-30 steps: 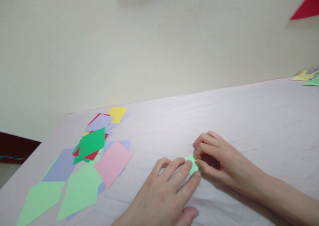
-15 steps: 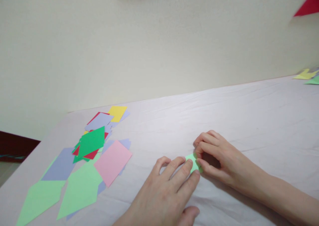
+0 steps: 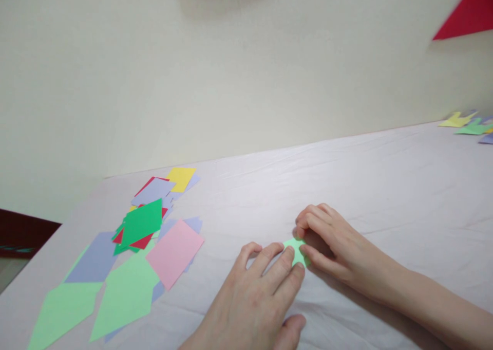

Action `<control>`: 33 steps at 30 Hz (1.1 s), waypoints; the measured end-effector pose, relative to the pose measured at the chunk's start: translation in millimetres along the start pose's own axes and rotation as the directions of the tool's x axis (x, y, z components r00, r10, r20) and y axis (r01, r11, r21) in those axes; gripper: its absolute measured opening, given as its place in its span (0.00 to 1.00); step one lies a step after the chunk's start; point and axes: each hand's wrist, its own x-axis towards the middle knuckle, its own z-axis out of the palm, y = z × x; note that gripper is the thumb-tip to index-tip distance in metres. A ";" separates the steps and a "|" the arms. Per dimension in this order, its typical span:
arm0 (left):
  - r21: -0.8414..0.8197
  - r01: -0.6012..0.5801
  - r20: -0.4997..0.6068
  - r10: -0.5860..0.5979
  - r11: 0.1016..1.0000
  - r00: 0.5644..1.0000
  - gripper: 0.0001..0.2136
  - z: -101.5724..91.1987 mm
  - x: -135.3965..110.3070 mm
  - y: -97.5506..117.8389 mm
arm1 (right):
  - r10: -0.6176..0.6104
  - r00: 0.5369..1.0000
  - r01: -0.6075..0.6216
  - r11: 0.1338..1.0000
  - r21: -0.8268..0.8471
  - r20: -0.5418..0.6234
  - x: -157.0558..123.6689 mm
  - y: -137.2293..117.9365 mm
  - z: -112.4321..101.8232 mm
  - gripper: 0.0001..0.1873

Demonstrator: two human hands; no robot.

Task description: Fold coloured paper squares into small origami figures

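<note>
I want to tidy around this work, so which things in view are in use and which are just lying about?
In use:
small light green paper, touched by the left hand and apparently the right hand

Lying about, untouched:
pink sheet
dark green sheet
yellow sheet
cut yellow piece, far right
red piece, upper right

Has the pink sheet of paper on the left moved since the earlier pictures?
No. The pink sheet shows no visible shift against the far edge of the cloth-covered table.
</note>
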 end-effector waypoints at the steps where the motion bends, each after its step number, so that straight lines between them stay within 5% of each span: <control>1: -0.007 0.003 -0.002 -0.003 1.000 1.000 0.22 0.0 0.3 0.4 | 0.014 1.000 -0.014 1.000 0.015 0.001 -0.7 -0.8 -0.7 0.09; 24: -0.092 -0.006 -0.051 0.001 0.996 0.999 0.21 3.0 -1.4 -2.1 | 0.118 0.993 -0.114 0.969 0.219 -0.004 -2.2 2.5 -7.0 0.17; 33: -0.129 0.023 -0.019 -0.026 0.991 0.999 0.14 -3.6 -1.6 0.1 | 0.102 0.995 -0.102 0.993 0.051 0.010 -3.0 -9.4 1.0 0.13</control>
